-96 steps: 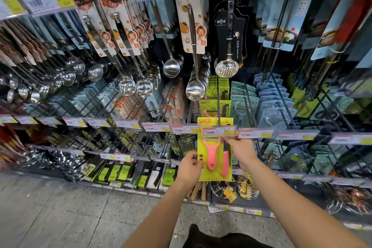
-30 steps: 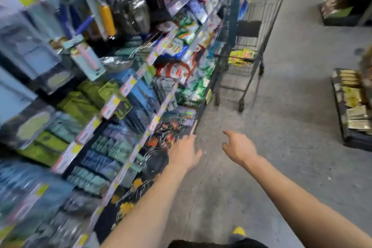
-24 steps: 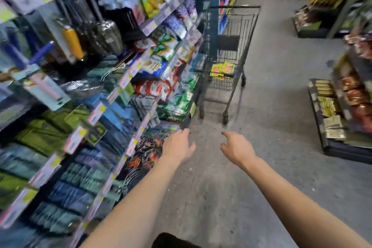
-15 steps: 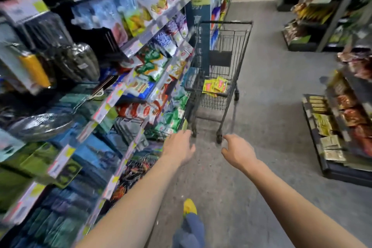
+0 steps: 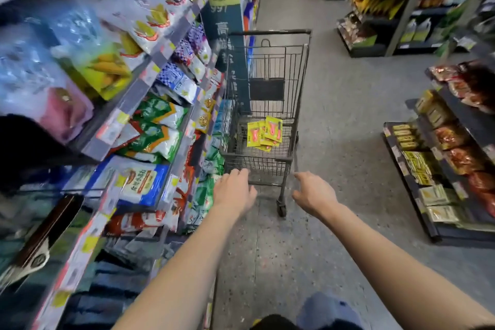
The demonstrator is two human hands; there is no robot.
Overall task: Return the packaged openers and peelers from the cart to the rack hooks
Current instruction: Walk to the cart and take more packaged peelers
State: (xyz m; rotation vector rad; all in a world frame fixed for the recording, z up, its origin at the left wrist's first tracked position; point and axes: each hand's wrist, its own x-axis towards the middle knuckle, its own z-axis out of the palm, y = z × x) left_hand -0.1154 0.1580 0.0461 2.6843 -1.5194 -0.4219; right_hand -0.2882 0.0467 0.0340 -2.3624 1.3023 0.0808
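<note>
Head view, left grip: the left hand (image 5: 233, 191) reaches forward with nothing in it, fingers loosely spread apart, its fingertips just short of the near lower edge of the cart (image 5: 267, 104)
Head view, right grip: the right hand (image 5: 314, 194) is also bare and unclenched, index finger pointing ahead, near the cart's near right corner post; whether it touches the wire cannot be told
Cart: a dark wire shopping cart stands in the aisle straight ahead of both hands, its handle bar at the far end
Packaged peelers: a small pile of yellow cards (image 5: 265, 132) with pink tools lies on the basket floor, beyond and between the two grips, well out of reach of the fingers
Shelves: bagged goods (image 5: 150, 126) fill the shelving to the left of the left grip; more packaged goods (image 5: 439, 158) sit on low racks well to the right of the right grip
Floor: grey speckled floor (image 5: 281, 262) under both forearms
</note>
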